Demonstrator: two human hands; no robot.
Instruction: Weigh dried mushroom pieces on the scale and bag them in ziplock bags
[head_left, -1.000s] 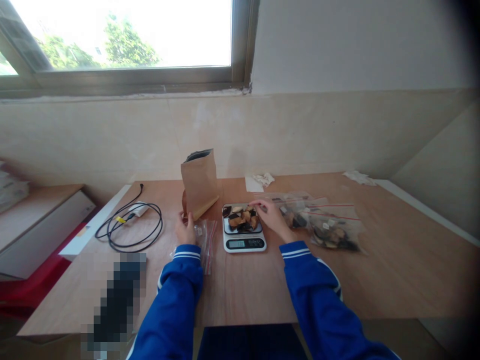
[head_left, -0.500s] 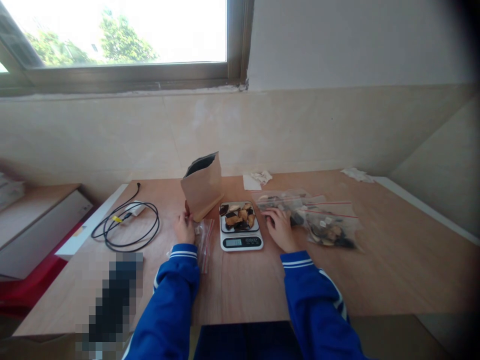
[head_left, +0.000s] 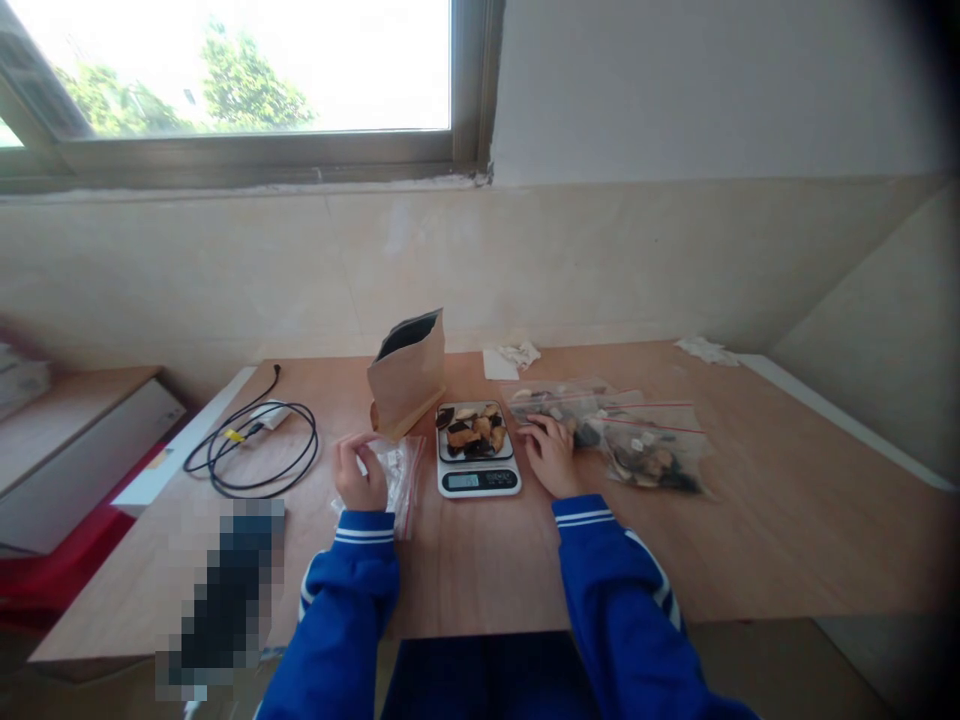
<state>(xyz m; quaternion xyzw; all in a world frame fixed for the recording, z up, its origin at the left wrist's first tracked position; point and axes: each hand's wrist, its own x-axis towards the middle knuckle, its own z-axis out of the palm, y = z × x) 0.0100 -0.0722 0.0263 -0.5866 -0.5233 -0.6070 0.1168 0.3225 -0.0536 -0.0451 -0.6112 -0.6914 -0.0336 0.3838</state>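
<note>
A white digital scale [head_left: 480,483] stands in the middle of the table, with brown and dark dried slices [head_left: 474,432] heaped on its pan. My left hand [head_left: 361,474] is raised over clear zip bags [head_left: 405,485] left of the scale. Its fingers are loosely curled and apart, with nothing visible in them. Just right of the scale, my right hand [head_left: 550,458] rests with its fingers spread, beside a filled zip bag [head_left: 600,400]. A brown paper pouch [head_left: 409,385] stands upright behind my left hand, its dark-lined mouth open.
Another filled zip bag [head_left: 652,460] lies farther right. At the left are a coiled black cable [head_left: 315,440] and a blurred-out dark object [head_left: 229,590]. Crumpled tissue [head_left: 520,354] and white paper [head_left: 499,366] lie at the back, near the wall.
My left hand has drawn back from the base of the paper pouch and lifted slightly, its fingers loosening. The right hand has stayed in nearly the same place beside the scale.
</note>
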